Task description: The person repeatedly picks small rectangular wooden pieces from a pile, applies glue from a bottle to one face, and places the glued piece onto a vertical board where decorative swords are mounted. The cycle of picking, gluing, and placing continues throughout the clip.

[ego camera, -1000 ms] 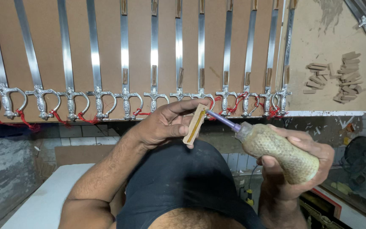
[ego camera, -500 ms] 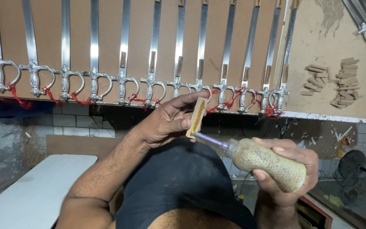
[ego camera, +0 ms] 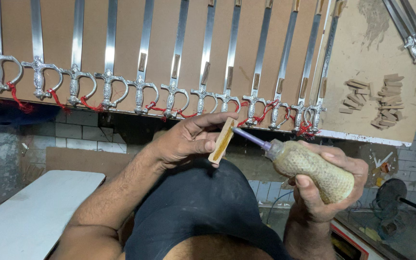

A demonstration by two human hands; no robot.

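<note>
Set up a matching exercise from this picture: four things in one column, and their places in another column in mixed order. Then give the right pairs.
Things:
1. wooden strip
2. glue bottle
3. swords
4. wood pieces

Places:
A. heaped on the board at the right
B. laid in a row, hilts near the board's edge
C. in the left hand
D. in the right hand

Pairs: 1-C, 2-D, 3-B, 4-A

Swords in a row across the top on the bench; wood pieces upper right; wood strip at centre, glue bottle just right, nozzle touching.
</note>
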